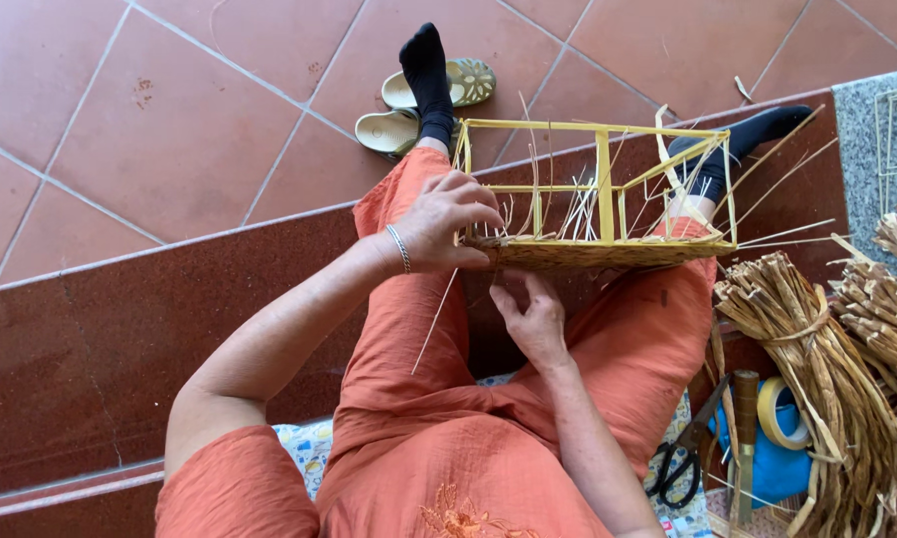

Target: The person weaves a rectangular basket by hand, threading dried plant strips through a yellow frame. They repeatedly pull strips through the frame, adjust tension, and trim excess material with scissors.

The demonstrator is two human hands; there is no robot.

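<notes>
Head view looks down on a yellow wire frame (604, 184) resting across the person's knees, its lower edge bound with woven straw. Left hand (446, 221) curls over the frame's left corner, fingers closed on the rim. Right hand (534, 317) sits beneath the woven edge, fingers loosely bent and touching its underside. Dried straw bundles (817, 359), scissors (679, 460) and a tape roll (782, 411) lie beside the right leg.

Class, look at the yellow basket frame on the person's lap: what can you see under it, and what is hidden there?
Under the basket frame show orange trousers, with the right hand at its woven base. The frame covers the knees.
</notes>
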